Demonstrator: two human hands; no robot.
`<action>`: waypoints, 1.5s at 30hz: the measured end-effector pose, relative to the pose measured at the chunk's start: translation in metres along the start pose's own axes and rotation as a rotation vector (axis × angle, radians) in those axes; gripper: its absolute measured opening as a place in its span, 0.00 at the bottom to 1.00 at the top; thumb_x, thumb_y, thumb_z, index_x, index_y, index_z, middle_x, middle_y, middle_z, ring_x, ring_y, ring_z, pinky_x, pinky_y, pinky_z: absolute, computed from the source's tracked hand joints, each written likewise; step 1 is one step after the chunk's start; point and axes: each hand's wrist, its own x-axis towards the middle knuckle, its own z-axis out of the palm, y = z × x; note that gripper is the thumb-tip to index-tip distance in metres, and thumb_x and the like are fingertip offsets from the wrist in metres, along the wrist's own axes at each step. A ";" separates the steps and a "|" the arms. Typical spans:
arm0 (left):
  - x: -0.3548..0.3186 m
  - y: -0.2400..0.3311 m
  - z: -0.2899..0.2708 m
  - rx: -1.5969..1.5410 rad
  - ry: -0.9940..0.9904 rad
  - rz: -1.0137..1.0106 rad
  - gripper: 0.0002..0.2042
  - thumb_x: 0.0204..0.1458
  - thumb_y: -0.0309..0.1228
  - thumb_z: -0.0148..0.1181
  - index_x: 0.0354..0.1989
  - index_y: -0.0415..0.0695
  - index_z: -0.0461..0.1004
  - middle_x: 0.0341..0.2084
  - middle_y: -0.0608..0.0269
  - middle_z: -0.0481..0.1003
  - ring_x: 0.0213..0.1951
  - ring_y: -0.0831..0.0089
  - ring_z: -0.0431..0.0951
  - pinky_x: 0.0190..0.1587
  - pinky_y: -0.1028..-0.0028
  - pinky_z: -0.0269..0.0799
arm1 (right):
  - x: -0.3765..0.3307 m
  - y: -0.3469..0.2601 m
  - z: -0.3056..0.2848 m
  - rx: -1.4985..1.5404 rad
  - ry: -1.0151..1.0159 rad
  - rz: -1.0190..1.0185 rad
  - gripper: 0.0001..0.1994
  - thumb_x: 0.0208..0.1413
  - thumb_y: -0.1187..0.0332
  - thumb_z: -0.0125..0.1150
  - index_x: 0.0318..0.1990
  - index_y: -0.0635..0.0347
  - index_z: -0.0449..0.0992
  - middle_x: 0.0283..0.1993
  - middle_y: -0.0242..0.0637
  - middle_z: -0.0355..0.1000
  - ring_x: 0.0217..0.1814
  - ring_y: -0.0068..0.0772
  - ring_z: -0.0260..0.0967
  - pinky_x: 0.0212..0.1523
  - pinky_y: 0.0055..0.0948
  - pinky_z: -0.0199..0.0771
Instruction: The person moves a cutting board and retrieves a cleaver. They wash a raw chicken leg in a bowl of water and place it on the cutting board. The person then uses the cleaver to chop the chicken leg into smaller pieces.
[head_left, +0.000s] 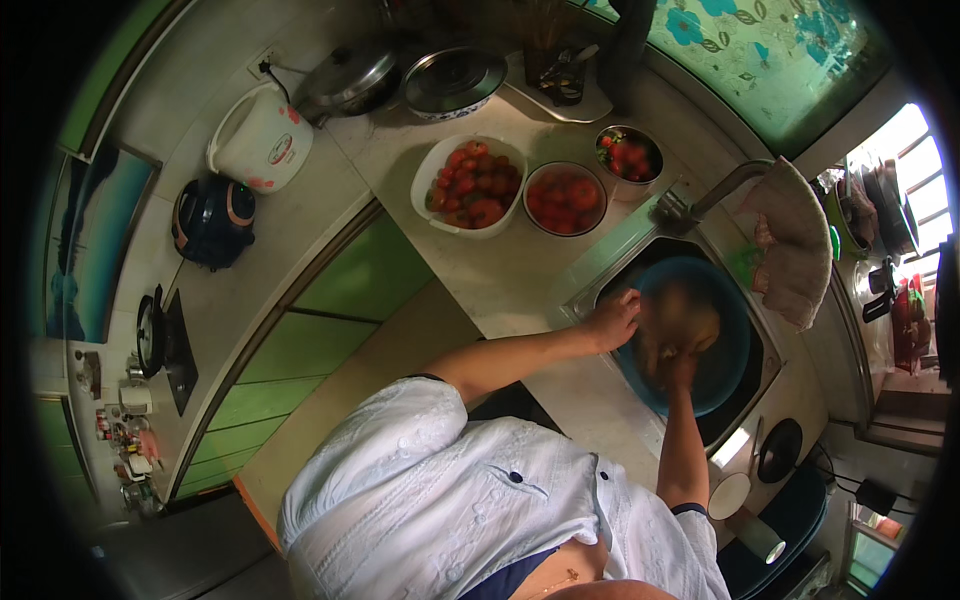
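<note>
A blue basin (737, 372) sits in the sink (768, 372) in front of me. In it lies a blurred, yellowish-tan mass (702, 325) whose kind I cannot make out. My left hand (610, 321) is at the basin's left rim with its fingers curled; whether they grip the rim or something small is hidden. My right hand (679, 370) reaches down inside the basin against the tan mass, its fingers smeared and partly hidden.
The faucet (683, 207) rises behind the basin, with a cloth (797, 245) hanging beside it. Left of it stand a white tub of tomatoes (480, 185), a bowl of tomatoes (566, 199) and a metal pot (638, 184) of red produce. A rice cooker (214, 222) stands far left.
</note>
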 end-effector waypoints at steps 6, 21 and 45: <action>-0.030 -0.004 -0.023 -0.091 -0.005 0.027 0.14 0.39 0.20 0.55 0.38 0.42 0.68 0.45 0.52 0.62 0.47 0.55 0.64 0.47 0.67 0.64 | -0.013 0.020 0.026 -0.403 0.313 -0.151 0.40 0.47 0.67 0.55 0.63 0.50 0.35 0.50 0.43 0.64 0.44 0.44 0.66 0.43 0.38 0.68; -0.027 0.009 -0.043 0.017 -0.066 0.192 0.12 0.41 0.22 0.56 0.37 0.42 0.69 0.41 0.55 0.67 0.43 0.58 0.68 0.42 0.68 0.67 | -0.037 -0.049 -0.002 -0.020 0.043 0.383 0.45 0.40 0.49 0.57 0.61 0.50 0.36 0.41 0.51 0.69 0.40 0.51 0.68 0.38 0.39 0.69; -0.214 -0.056 -0.116 0.186 0.487 -0.344 0.17 0.56 0.35 0.44 0.20 0.36 0.61 0.13 0.53 0.60 0.17 0.65 0.58 0.22 0.67 0.57 | -0.107 -0.085 -0.007 -0.206 0.315 -0.161 0.16 0.53 0.55 0.44 0.30 0.55 0.75 0.29 0.47 0.70 0.32 0.49 0.68 0.35 0.42 0.67</action>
